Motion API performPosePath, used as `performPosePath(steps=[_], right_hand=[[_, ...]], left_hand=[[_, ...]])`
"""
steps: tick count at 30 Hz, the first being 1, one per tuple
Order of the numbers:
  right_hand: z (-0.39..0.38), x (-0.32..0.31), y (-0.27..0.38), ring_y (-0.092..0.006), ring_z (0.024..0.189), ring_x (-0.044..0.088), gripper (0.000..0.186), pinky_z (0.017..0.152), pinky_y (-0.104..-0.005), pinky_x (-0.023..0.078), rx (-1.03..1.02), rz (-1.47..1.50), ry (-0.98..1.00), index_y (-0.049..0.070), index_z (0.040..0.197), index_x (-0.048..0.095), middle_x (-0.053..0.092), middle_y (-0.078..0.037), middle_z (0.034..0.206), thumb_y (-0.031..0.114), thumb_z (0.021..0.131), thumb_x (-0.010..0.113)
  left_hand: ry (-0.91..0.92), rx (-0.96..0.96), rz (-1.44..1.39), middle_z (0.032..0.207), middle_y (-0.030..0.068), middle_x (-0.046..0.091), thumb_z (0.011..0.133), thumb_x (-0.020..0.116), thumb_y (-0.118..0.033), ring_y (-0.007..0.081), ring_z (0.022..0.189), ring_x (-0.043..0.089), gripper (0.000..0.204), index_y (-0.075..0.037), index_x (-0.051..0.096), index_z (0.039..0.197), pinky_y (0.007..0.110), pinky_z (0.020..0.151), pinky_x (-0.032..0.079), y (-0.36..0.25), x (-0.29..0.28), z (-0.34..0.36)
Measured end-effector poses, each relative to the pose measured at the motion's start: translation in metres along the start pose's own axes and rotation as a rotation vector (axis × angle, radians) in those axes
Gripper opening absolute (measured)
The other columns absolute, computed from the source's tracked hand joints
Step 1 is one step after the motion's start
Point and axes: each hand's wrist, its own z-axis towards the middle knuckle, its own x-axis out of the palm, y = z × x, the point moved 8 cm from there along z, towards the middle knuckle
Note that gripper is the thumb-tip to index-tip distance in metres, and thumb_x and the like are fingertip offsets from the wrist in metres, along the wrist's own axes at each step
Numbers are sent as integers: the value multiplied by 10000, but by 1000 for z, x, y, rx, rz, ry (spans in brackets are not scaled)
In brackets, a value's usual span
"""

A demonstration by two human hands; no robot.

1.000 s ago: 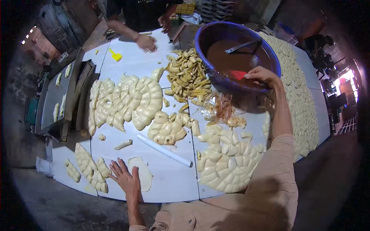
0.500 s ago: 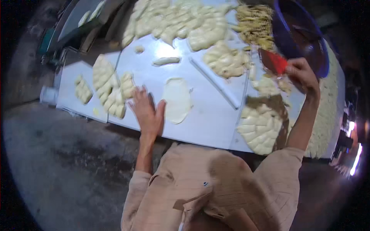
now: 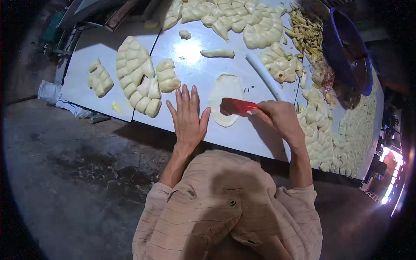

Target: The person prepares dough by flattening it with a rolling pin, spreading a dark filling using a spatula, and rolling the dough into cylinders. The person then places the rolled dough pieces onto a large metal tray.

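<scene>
So the right hand [image 3: 281, 118] has a firm grip on a red, flat-bladed plastic scraper [image 3: 244, 105], its tip smeared with brown paste [image 3: 226, 108]. That end sits over the lower part of a thin, pale, oval sheet of dough [image 3: 225, 86] lying on the white, smooth-topped table [image 3: 234, 138]. The left hand [image 3: 189, 119] is empty and flat, fingers spread, just left of the sheet. Past that: a pale rolled dough stick [image 3: 217, 53], a white cylindrical rod [image 3: 264, 76] slanting on the right, then a yellowish-brown heap of strips [image 3: 305, 32] beside a deep purple-blue plastic tub [image 3: 337, 60].
</scene>
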Motion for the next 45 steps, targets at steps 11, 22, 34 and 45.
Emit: performPosePath(steps=[11, 22, 34, 45], right_hand=[[-24, 5, 18, -339, 697, 681, 282, 625, -412, 520, 277, 57, -147, 77, 1023, 742, 698, -146, 783, 340, 939, 684], [-51, 43, -35, -184, 612, 642, 372, 572, -331, 475, 561, 573, -37, -32, 1044, 726, 685, -61, 706, 324, 938, 714], [-75, -72, -184, -48, 458, 515, 188, 410, -175, 370, 598, 1313, -701, 58, 1003, 692, 615, 11, 674, 237, 948, 710], [-129, -193, -227, -377, 974, 694, 328, 826, -487, 564, 946, -681, -550, 167, 1251, 668, 676, -138, 1119, 174, 946, 545]], left_hand=[[113, 326, -87, 1640, 250, 193, 939, 597, -555, 461, 1519, 144, 712, -249, 404, 1553, 778, 1108, 60, -50, 15, -13], [250, 330, 9, 1614, 264, 244, 926, 588, -589, 498, 1492, 193, 686, -286, 449, 1525, 809, 1080, 89, -43, 16, -32], [91, 346, 48, 1536, 223, 428, 868, 696, -534, 461, 1454, 320, 643, -201, 604, 1411, 685, 1172, 157, -29, 13, -44], [18, 449, 29, 1501, 147, 496, 886, 677, -582, 404, 1405, 420, 503, -306, 679, 1306, 652, 1147, 268, -37, 16, -47]])
